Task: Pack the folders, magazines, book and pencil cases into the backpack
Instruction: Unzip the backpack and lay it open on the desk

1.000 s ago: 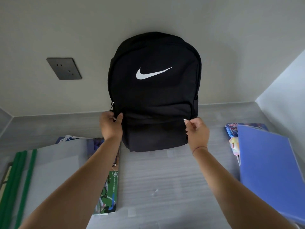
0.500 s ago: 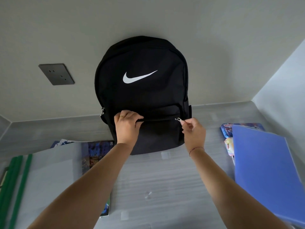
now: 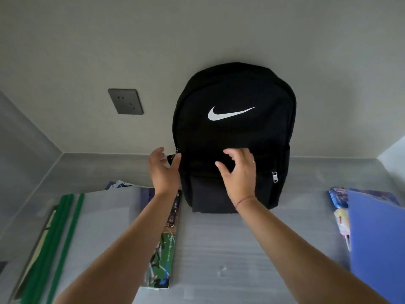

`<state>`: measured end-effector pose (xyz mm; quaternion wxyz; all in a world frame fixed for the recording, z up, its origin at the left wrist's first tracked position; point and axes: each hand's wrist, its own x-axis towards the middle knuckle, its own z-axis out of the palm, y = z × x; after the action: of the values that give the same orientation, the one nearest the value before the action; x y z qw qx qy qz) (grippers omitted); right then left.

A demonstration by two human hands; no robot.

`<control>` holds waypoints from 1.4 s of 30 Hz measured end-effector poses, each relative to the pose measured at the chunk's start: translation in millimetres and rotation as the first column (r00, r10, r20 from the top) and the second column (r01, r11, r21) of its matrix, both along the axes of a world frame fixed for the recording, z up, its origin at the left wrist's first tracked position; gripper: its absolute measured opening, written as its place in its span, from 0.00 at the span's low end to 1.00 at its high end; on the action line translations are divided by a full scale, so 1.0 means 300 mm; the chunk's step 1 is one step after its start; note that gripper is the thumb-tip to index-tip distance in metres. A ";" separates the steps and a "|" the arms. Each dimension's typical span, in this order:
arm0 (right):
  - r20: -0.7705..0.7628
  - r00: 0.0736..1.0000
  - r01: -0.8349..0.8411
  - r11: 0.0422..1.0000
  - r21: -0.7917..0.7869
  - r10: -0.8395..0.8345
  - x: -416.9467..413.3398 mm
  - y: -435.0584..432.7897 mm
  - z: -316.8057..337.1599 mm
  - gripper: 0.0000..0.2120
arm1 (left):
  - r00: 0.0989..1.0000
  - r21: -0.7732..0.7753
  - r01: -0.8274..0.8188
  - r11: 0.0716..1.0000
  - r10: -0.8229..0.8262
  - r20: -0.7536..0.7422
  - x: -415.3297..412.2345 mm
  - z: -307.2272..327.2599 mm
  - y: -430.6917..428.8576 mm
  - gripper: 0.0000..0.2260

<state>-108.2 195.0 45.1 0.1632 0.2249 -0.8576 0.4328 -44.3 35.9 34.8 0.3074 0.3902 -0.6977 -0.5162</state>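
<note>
The black fabric backpack with a white swoosh (image 3: 234, 132) stood upright against the wall at the back of the grey desk (image 3: 230, 249). My left hand (image 3: 163, 170) was spread open beside its left zip pull (image 3: 176, 154), gripping nothing. My right hand (image 3: 240, 172) rested on the front panel, fingers loosely curled, holding nothing. A blue plastic folder (image 3: 377, 242) lay to the right, green-spined clear folders (image 3: 65, 233) and a magazine (image 3: 163, 255) to the left.

Grey table (image 3: 219, 249): backpack (image 3: 232, 132), magazine (image 3: 163, 255), blue folder (image 3: 377, 244).
</note>
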 end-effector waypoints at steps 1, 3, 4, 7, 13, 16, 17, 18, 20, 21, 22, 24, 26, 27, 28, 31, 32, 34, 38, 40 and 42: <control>-0.005 0.998 -0.067 0.998 0.014 0.067 0.015 -0.048 0.007 0.14 | 1.000 0.071 0.026 0.997 -0.027 0.003 -0.006 0.003 -0.027 0.21; -0.019 0.988 -0.154 0.988 0.033 0.154 0.036 -0.131 0.016 0.12 | 0.996 0.145 0.094 0.985 -0.094 -0.011 -0.010 -0.003 -0.071 0.19; -0.025 0.983 -0.179 0.983 0.039 0.180 0.044 -0.167 0.019 0.11 | 0.992 0.165 0.129 0.978 -0.128 -0.018 -0.010 -0.008 -0.088 0.17; -0.035 0.972 -0.231 0.970 0.080 0.234 0.062 -0.254 0.021 0.11 | 0.984 0.162 0.177 0.971 -0.177 -0.018 -0.006 -0.015 -0.115 0.08; -0.027 0.962 -0.264 0.951 0.162 0.272 0.059 -0.326 0.015 0.18 | 0.970 -0.084 0.211 0.974 -0.219 -0.110 0.022 0.014 -0.148 0.09; -0.051 0.965 -0.241 0.948 0.207 0.257 0.060 -0.342 0.026 0.16 | 0.948 -0.163 0.240 0.957 -0.267 -0.172 0.031 0.046 -0.147 0.09; -0.059 0.969 -0.221 0.952 0.212 0.238 0.058 -0.348 0.033 0.12 | 0.941 -0.186 0.258 0.948 -0.290 -0.176 0.030 0.054 -0.144 0.07; -0.066 0.974 -0.197 0.959 0.205 0.215 0.053 -0.354 0.040 0.09 | 0.932 -0.193 0.278 0.941 -0.313 -0.184 0.029 0.058 -0.141 0.06; -0.068 0.983 -0.157 0.971 0.182 0.172 0.040 -0.364 0.055 0.04 | 0.918 -0.171 0.308 0.936 -0.339 -0.203 0.032 0.061 -0.139 0.06; -0.073 0.984 -0.145 0.974 0.173 0.160 0.033 -0.366 0.061 0.04 | 0.918 -0.165 0.310 0.936 -0.340 -0.204 0.034 0.055 -0.139 0.06; -0.088 0.984 -0.141 0.976 0.167 0.157 0.028 -0.365 0.066 0.04 | 0.923 -0.170 0.308 0.936 -0.337 -0.185 0.036 0.046 -0.139 0.08; -0.123 0.978 -0.146 0.976 0.160 0.167 0.024 -0.361 0.075 0.04 | 0.928 -0.160 0.335 0.929 -0.354 -0.115 0.035 0.025 -0.131 0.16; -0.124 0.974 -0.168 0.971 0.168 0.190 0.018 -0.358 0.085 0.05 | 0.906 -0.078 0.409 0.909 -0.415 -0.090 0.018 0.017 -0.110 0.20; -0.114 0.973 -0.178 0.968 0.174 0.200 0.016 -0.357 0.092 0.05 | 0.899 -0.045 0.425 0.904 -0.427 -0.090 0.004 0.018 -0.099 0.18; -0.110 0.972 -0.185 0.967 0.176 0.206 0.013 -0.355 0.101 0.06 | 0.905 -0.034 0.416 0.909 -0.417 -0.085 -0.013 0.022 -0.090 0.13; -0.133 0.971 -0.181 0.974 0.136 0.199 0.005 -0.340 0.157 0.06 | 0.942 -0.067 0.328 0.942 -0.332 -0.051 -0.057 0.037 -0.077 0.02; -0.153 0.971 -0.170 0.981 0.096 0.183 -0.003 -0.330 0.187 0.06 | 0.946 -0.062 0.317 0.946 -0.320 -0.055 -0.065 0.037 -0.078 0.03; -0.197 0.972 -0.135 0.991 -0.019 0.129 -0.030 -0.298 0.264 0.06 | 0.945 -0.031 0.319 0.947 -0.320 -0.065 -0.067 0.033 -0.089 0.04; -0.147 0.986 -0.114 0.963 -0.243 0.080 -0.100 -0.216 0.399 0.05 | 0.930 0.043 0.365 0.930 -0.363 -0.060 -0.036 0.026 -0.123 0.02; -0.034 0.992 -0.129 0.947 -0.295 0.125 -0.109 -0.187 0.422 0.04 | 0.916 0.009 0.400 0.917 -0.399 -0.037 -0.031 0.058 -0.126 0.04; 0.058 0.981 -0.153 0.929 -0.337 0.182 -0.105 -0.175 0.424 0.03 | 0.900 -0.063 0.424 0.903 -0.428 -0.085 -0.048 0.132 -0.109 0.10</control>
<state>-139.7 142.4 172.4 0.1230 0.2474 -0.7567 0.5925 -58.9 3.2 74.5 0.2289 0.1959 -0.7613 -0.5741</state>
